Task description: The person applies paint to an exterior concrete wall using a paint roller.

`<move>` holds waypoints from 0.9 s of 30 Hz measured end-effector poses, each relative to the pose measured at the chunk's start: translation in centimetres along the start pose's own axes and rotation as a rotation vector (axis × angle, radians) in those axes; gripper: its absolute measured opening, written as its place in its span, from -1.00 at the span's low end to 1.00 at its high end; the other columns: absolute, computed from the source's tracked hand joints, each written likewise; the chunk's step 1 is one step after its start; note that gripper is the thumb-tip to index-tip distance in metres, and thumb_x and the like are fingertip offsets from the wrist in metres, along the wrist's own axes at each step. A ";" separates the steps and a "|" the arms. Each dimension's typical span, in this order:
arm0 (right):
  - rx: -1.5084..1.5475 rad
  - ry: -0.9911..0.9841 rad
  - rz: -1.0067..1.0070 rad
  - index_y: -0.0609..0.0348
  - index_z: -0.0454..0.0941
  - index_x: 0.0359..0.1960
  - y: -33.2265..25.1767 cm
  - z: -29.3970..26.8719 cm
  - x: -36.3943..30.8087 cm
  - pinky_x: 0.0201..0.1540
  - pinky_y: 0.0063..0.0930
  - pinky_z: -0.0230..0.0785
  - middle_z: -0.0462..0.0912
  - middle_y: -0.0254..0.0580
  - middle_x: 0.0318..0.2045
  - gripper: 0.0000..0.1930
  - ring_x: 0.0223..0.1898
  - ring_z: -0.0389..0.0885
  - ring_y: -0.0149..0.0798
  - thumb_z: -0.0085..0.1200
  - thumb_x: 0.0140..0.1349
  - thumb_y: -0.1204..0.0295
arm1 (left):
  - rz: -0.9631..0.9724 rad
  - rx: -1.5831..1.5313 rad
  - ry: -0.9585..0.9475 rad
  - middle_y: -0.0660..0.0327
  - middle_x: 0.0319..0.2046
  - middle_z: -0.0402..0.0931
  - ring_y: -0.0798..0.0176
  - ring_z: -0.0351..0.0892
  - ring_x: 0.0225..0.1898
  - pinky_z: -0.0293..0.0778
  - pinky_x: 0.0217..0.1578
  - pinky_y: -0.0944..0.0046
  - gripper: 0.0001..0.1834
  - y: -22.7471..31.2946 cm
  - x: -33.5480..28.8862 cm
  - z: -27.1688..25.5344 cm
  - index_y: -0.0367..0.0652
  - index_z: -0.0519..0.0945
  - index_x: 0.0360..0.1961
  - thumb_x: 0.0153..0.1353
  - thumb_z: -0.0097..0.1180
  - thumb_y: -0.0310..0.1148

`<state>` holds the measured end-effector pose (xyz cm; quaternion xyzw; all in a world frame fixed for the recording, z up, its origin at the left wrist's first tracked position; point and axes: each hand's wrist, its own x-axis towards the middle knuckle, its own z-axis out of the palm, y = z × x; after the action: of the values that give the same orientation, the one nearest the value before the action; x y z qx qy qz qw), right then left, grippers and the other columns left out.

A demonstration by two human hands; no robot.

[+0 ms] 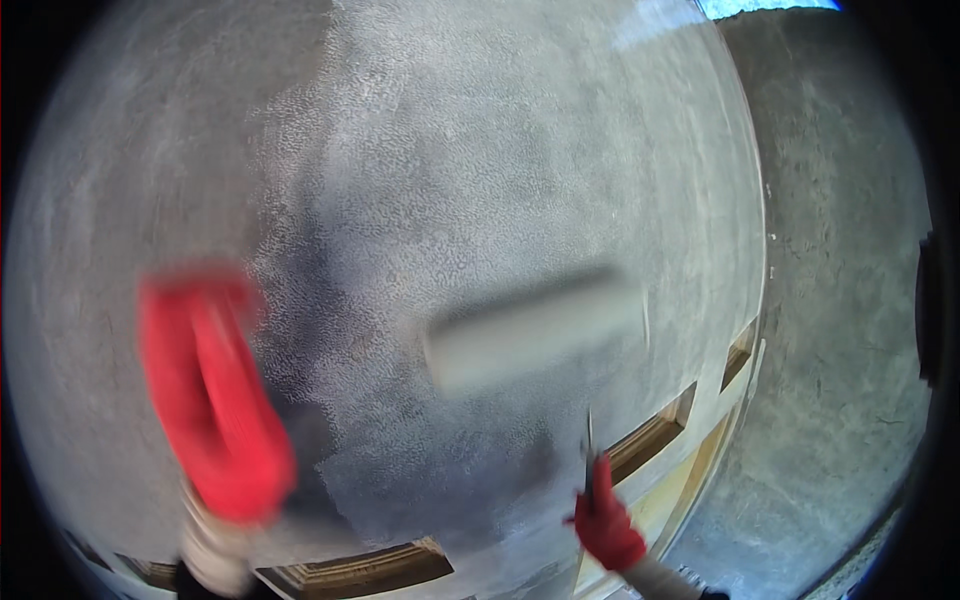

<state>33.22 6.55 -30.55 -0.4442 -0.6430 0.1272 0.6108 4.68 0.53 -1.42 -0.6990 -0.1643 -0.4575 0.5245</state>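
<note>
Roller: the pale, wide paint roller (535, 330) is in front of the grey surface (560, 130), slightly tilted; motion blur hides whether it touches.
Right hand: the red-gloved right hand (610, 530) wraps the dark handle (590, 475) below the roller, one digit laid along it, probably to steady its angle.
Left hand: the red-gloved left hand (215, 400) is raised at the left, well apart from the roller; blur leaves its finger pose and any grip impossible to tell, and so the reason for its position.
Coating: a pale stippled patch (370, 200) spreads around the roller.
Openings: recessed frames (360, 570) lie low, beyond the hands.
</note>
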 end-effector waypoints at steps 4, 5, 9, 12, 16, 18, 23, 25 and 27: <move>0.155 -0.177 0.091 0.05 -0.03 0.32 5.4 2.3 -12.6 -0.51 -0.52 0.48 0.28 -0.08 0.16 -0.41 -0.36 0.50 -0.36 -0.18 0.25 0.56 | -0.530 -0.767 -0.683 0.10 -0.47 0.52 0.03 0.50 -0.46 0.41 -0.46 0.14 -0.79 13.4 -6.6 -1.2 -0.16 0.56 -0.45 0.07 0.16 -0.23; 0.193 -0.239 0.159 0.01 -0.09 0.34 6.3 2.2 -14.1 -0.49 -0.54 0.48 0.13 -0.06 0.28 -0.35 -0.31 0.51 -0.35 -0.22 0.22 0.66 | -0.519 -0.629 -0.602 0.12 -0.57 0.48 0.05 0.48 -0.51 0.37 -0.53 0.13 -0.81 16.9 -9.2 0.2 -0.11 0.54 -0.52 0.04 0.18 -0.23; 0.944 -0.129 0.537 0.22 -0.07 0.30 9.3 2.7 -11.0 -0.29 -0.41 0.48 0.54 0.08 -0.16 -0.37 -0.24 0.60 -0.19 -0.09 0.22 0.58 | -1.001 -1.000 -1.178 0.10 -0.24 0.53 0.09 0.55 -0.27 0.46 -0.23 0.23 -0.55 22.2 -12.0 5.8 -0.18 0.52 -0.13 0.22 -0.05 0.00; 0.081 -0.043 -0.209 0.18 0.05 0.27 -3.1 0.0 -1.2 -0.13 -0.38 0.42 0.48 0.12 -0.04 -0.36 -0.14 0.58 -0.06 0.00 0.13 0.61 | -1.114 -0.835 -0.783 0.10 -0.13 0.52 0.19 0.53 -0.12 0.40 -0.11 0.27 -0.53 22.6 -10.6 10.4 -0.13 0.44 0.01 0.22 -0.02 -0.03; 0.124 -0.060 -0.290 0.13 0.02 0.29 -3.1 0.7 2.8 -0.15 -0.36 0.43 0.52 0.03 -0.14 -0.29 -0.20 0.58 -0.06 0.00 0.06 0.67 | -1.520 -1.465 -0.424 0.17 -0.24 0.52 0.32 0.51 -0.20 0.41 -0.16 0.31 -0.62 20.9 -7.6 16.5 -0.17 0.41 -0.01 0.26 0.00 -0.17; 0.164 -0.095 -0.113 0.11 0.01 0.29 1.0 1.6 -0.6 -0.23 -0.32 0.44 0.52 0.03 -0.19 -0.28 -0.26 0.59 -0.04 -0.01 0.06 0.68 | -1.570 -1.479 -0.265 0.16 -0.31 0.53 0.32 0.53 -0.25 0.42 -0.20 0.31 -0.64 22.4 -7.9 17.8 -0.18 0.42 -0.04 0.25 0.01 -0.18; 0.000 -0.175 0.097 -0.04 0.09 0.26 4.7 1.3 -13.5 -0.44 -0.22 0.43 0.50 -0.03 -0.35 -0.32 -0.36 0.58 -0.02 -0.02 0.05 0.62 | -1.938 -1.459 -0.378 0.37 -0.77 0.24 0.43 0.25 -0.81 0.24 -0.77 0.35 -0.84 31.2 -17.5 16.2 -0.19 0.47 -0.32 0.27 -0.07 -0.33; 0.107 -0.349 0.377 -0.07 0.08 0.27 7.7 1.4 -19.3 -0.39 -0.29 0.47 0.52 -0.03 -0.22 -0.31 -0.30 0.60 -0.07 -0.06 0.06 0.66 | -2.012 -1.432 -0.535 0.35 -0.80 0.23 0.43 0.22 -0.83 0.21 -0.80 0.36 -0.79 35.0 -21.4 15.0 -0.18 0.47 -0.35 0.29 -0.12 -0.27; 0.116 -0.324 0.360 -0.06 0.07 0.28 5.1 0.6 -19.4 -0.37 -0.34 0.48 0.51 -0.03 -0.14 -0.31 -0.26 0.60 -0.12 -0.07 0.07 0.66 | -2.133 -1.433 -0.563 0.34 -0.79 0.24 0.42 0.23 -0.83 0.22 -0.79 0.36 -0.80 36.6 -23.0 14.0 -0.19 0.46 -0.36 0.28 -0.11 -0.29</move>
<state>32.06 -4.35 -47.35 -0.4897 -0.6347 0.3400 0.4916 25.06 4.21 -41.81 -0.4189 -0.4574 -0.4691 -0.6287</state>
